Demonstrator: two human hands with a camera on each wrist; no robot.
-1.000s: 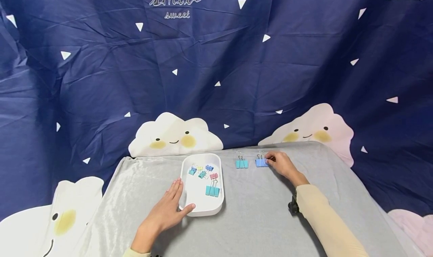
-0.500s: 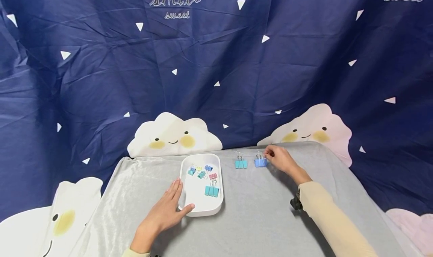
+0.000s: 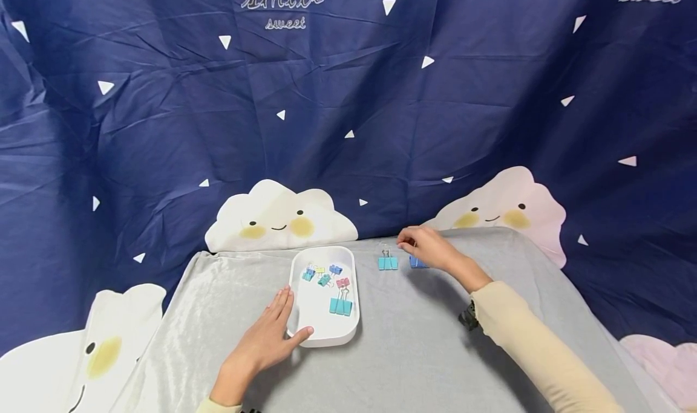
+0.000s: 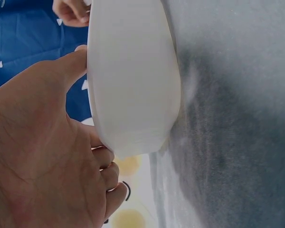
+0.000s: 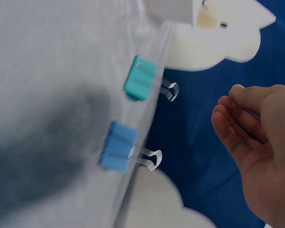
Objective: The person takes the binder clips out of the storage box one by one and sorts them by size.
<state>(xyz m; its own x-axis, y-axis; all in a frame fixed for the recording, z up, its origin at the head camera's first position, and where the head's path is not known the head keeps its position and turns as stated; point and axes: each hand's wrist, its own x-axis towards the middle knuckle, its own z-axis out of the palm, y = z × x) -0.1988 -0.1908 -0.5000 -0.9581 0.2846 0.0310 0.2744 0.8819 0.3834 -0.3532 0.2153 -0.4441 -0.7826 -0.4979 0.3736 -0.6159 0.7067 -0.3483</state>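
Note:
My left hand (image 3: 267,334) rests against the near left corner of a white plastic tray (image 3: 333,341), fingers extended along its left side and thumb on the near rim. The left wrist view shows the same hand (image 4: 47,147) at the tray's outer wall (image 4: 133,80). My right hand (image 3: 430,248) hovers over the table's far edge, fingers loosely bent and holding nothing. Just below it lies a blue binder clip (image 3: 418,262), partly covered in the head view. To its left is a teal binder clip (image 3: 388,263). In the right wrist view both the blue clip (image 5: 119,146) and teal clip (image 5: 141,78) show fully.
Inside the tray lie a large teal binder clip (image 3: 340,306), a pink one (image 3: 343,283), a yellow one (image 3: 320,270) and several small blue and teal ones. Grey cloth (image 3: 403,352) covers the table. A dark blue curtain (image 3: 327,98) hangs behind it.
My right hand has let go of the blue binder clip's handle, lifted and shifted left above it, toward the teal clip. The left hand and the tray stay in place.

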